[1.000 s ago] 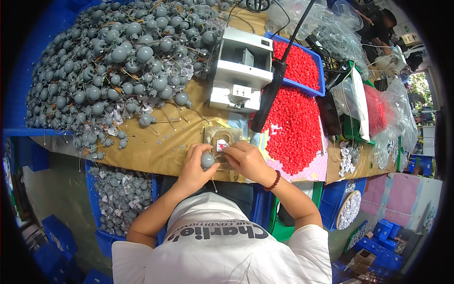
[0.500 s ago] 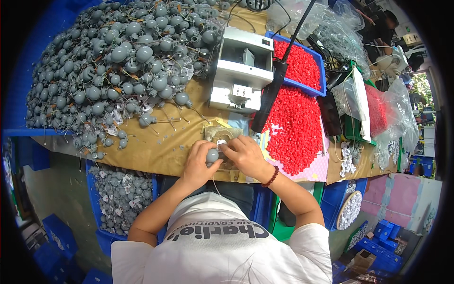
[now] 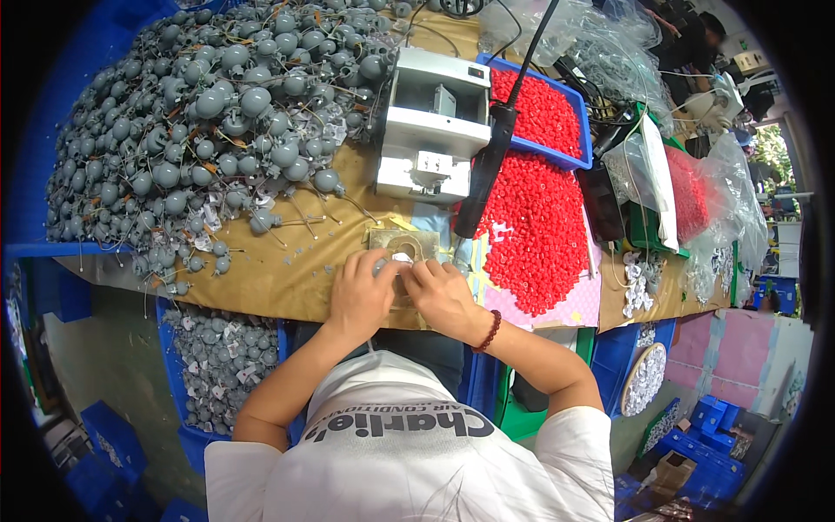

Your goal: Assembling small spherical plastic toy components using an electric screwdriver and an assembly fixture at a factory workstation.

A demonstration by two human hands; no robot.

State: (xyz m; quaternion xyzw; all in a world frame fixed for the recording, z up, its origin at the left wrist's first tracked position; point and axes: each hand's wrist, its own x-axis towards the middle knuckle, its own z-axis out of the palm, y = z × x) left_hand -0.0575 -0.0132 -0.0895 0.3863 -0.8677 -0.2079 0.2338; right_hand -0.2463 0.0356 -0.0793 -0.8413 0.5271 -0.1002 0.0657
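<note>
Left hand and right hand pinch a white tag, grey balls left, machine beyond, red pieces right.

The fingers partly hide the small white tag.

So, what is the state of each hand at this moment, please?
Left hand: fingers curled by the small white piece; grip hidden.
Right hand: fingers curled by the same piece; grip cannot be told.

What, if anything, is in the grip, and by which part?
Seemingly a small white piece, between left grip and right grip; the held part is hidden.
</note>
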